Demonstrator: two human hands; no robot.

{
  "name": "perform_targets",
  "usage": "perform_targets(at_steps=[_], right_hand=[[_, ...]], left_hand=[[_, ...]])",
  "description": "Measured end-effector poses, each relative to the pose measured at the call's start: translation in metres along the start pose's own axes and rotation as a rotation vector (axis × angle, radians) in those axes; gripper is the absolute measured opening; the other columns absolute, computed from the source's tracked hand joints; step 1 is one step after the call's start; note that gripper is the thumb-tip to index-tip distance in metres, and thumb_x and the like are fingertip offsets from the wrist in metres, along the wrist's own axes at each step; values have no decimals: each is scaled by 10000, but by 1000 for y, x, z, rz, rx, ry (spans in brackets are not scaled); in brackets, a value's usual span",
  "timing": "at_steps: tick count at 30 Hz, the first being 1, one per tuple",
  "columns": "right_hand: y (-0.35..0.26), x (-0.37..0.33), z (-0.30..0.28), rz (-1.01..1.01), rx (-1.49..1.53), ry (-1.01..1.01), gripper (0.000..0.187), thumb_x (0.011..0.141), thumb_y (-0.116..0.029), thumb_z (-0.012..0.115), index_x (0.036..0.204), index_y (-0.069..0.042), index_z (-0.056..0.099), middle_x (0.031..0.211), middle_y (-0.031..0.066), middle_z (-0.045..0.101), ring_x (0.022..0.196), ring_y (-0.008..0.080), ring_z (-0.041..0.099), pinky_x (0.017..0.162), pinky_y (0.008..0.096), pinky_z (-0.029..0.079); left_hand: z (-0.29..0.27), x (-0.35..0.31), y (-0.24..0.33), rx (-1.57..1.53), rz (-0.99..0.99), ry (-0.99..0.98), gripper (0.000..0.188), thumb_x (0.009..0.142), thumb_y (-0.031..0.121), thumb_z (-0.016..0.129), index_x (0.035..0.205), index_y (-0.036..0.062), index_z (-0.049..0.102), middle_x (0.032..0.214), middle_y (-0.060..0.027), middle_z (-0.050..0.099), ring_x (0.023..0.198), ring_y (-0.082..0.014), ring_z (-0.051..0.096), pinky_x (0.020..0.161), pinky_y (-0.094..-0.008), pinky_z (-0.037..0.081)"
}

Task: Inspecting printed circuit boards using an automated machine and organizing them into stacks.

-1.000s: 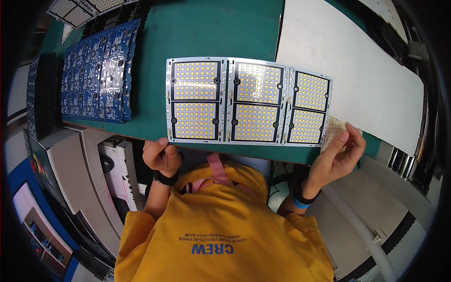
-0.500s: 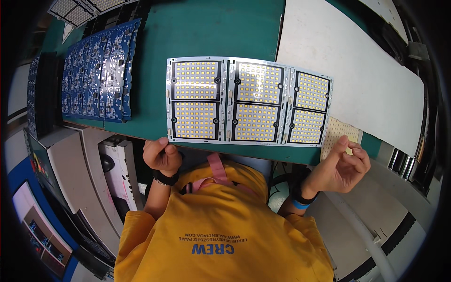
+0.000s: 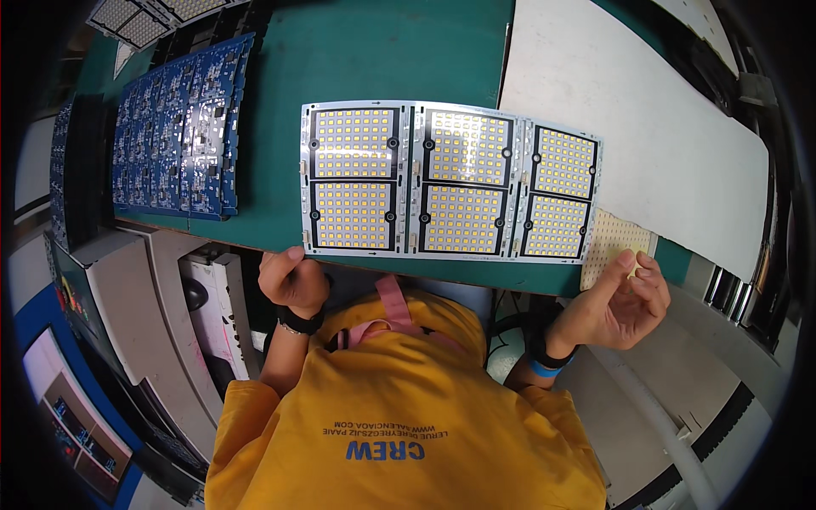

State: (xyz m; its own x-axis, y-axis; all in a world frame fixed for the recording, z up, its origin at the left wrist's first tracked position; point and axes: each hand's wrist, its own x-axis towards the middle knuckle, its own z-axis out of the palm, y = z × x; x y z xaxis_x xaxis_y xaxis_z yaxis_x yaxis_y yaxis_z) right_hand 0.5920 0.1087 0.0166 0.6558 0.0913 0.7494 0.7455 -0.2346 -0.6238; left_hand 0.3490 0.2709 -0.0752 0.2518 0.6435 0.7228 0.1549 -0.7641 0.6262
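Note:
A white LED board (image 3: 408,183) with several square fields of yellow LEDs lies flat on the green tabletop (image 3: 374,59) in front of me. Its lower left corner is beside the fingertips of my left hand (image 3: 293,280), which rests at the table edge with fingers curled and nothing visible in them. Partly under the board's lower right end is a pale yellow sheet (image 3: 605,246) with rows of small marks. My right hand (image 3: 622,302) pinches at the sheet's near right corner with thumb and fingers. The fingers hide that corner, and any small piece between them is not clear.
Blue circuit boards (image 3: 178,132) stand in a row on the left of the table. More LED boards (image 3: 140,25) lie at the far left. A large white sheet (image 3: 629,127) covers the right side. Grey machine housings (image 3: 119,306) are below left.
My right thumb and fingertips have shifted slightly at the sheet's corner. My left fingers have curled in a little more. The LED board shows almost no movement.

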Motion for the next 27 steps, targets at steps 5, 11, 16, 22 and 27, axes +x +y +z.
perform_targets(at_steps=[5,11,16,22,27], right_hand=[[2,0,-2,-11,-15,-10,232,757,133,620,850,-16,467,868,64,492,865,207,528,797,324,461],[2,0,-2,-23,-32,-17,235,753,140,614,858,-11,467,872,68,491,877,224,531,797,325,462],[2,-1,-3,-16,-33,-19,238,753,145,609,864,-9,465,873,69,493,890,234,535,786,318,460],[1,0,-2,-23,-40,-22,240,752,150,599,862,-10,458,869,64,494,896,234,537,775,312,458],[0,0,-1,3,-58,7,258,730,137,617,825,-29,443,831,57,473,864,250,540,764,341,446]], left_hand=[[1,1,0,-11,0,10,266,887,278,576,978,46,481,711,-101,598,599,-207,557,574,-277,418],[1,0,0,-2,-1,13,266,889,280,573,977,48,476,706,-99,595,601,-208,556,575,-279,419],[1,0,0,-1,-3,8,269,891,283,569,978,49,469,714,-102,594,612,-213,558,576,-280,422],[0,-4,-2,6,-7,8,276,891,284,570,989,49,464,755,-110,596,633,-216,562,580,-282,426],[-1,-4,-2,-5,-3,5,281,889,284,573,995,49,462,778,-115,591,641,-218,560,587,-281,428]])
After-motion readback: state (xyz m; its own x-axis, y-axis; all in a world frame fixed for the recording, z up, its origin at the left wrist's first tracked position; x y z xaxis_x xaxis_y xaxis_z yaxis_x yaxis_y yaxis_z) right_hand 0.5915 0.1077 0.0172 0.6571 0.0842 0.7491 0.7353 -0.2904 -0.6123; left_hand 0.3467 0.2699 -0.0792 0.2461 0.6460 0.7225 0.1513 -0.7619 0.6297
